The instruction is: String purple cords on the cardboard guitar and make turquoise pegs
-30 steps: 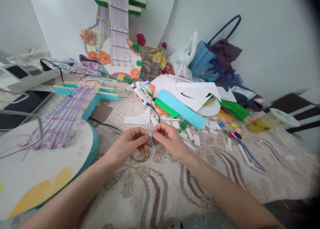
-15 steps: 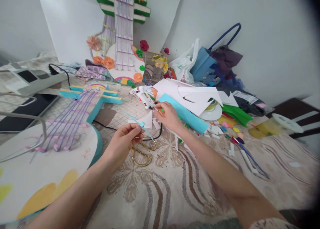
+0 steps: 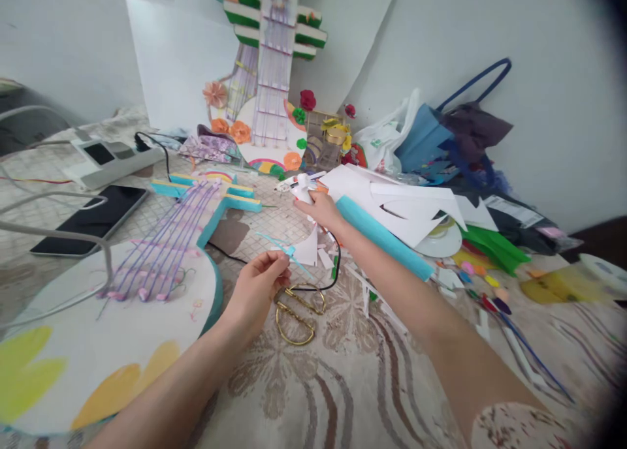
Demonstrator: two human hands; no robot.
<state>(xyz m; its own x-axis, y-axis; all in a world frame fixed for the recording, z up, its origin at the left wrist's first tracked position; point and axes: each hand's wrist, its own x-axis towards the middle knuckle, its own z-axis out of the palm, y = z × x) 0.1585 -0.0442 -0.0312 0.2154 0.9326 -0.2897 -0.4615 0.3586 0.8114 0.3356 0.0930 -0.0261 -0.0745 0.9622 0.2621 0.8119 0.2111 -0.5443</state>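
My left hand (image 3: 262,280) pinches a small light-blue paper piece (image 3: 290,250) with thin strips sticking out, like a little bow. Farther forward, my right hand (image 3: 321,209) is closed around the white hot glue gun (image 3: 302,186), whose lower part the fingers hide. From the gun, a black cord (image 3: 337,256) loops over the table behind my left hand. Gold-handled scissors (image 3: 294,331) lie just below my left hand, their blades hidden. White paper scraps (image 3: 307,248) lie between the two hands.
A decorated cardboard guitar (image 3: 147,331) with purple strings lies at left, beside a phone (image 3: 91,220) and power strip (image 3: 112,165). Another guitar (image 3: 274,77) leans on the wall. White paper sheets (image 3: 392,201), a blue roll (image 3: 382,237) and bags (image 3: 426,142) fill the right.
My right hand has moved forward and closed on the glue gun. My left hand still holds the blue paper piece. The whole view has shifted, so things sit farther right.
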